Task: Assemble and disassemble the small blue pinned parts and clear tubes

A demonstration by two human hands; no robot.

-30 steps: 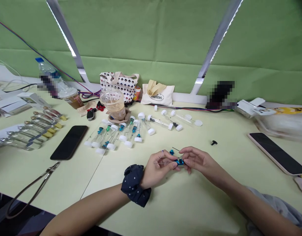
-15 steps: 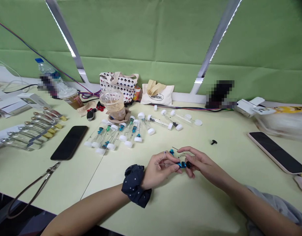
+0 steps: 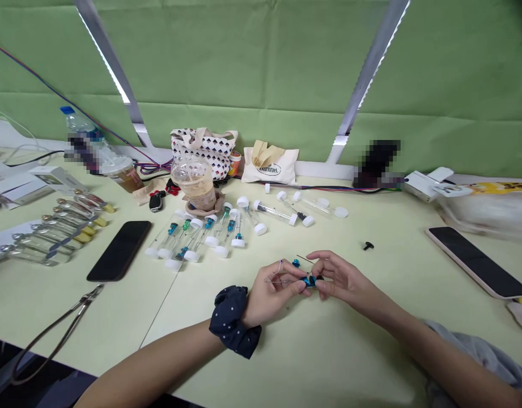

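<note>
My left hand (image 3: 274, 288) pinches a small shiny blue piece with a thin metal rod (image 3: 305, 281) between thumb and fingers; the rod runs back across the palm. At its other end, my right hand (image 3: 343, 280) closes thumb and fingers on a black knob (image 3: 319, 278), which meets the blue piece. Just beyond the fingertips lies another blue piece (image 3: 296, 263), with a thin dark rod (image 3: 304, 259) slanting beside it. To the right, a loose black T-shaped piece (image 3: 368, 246) rests on the table.
Several clear tubes with white caps (image 3: 195, 241) lie beyond my left hand. A plastic drink cup (image 3: 196, 187) stands behind them. Phones lie at left (image 3: 119, 250) and right (image 3: 477, 260). Several glass vials (image 3: 48, 232) line the far left, near a brown strap (image 3: 52, 345).
My right hand has moved slightly left, toward my left hand, and its fingers now cover more of the black knob. The left hand keeps its pinch on the blue piece.
</note>
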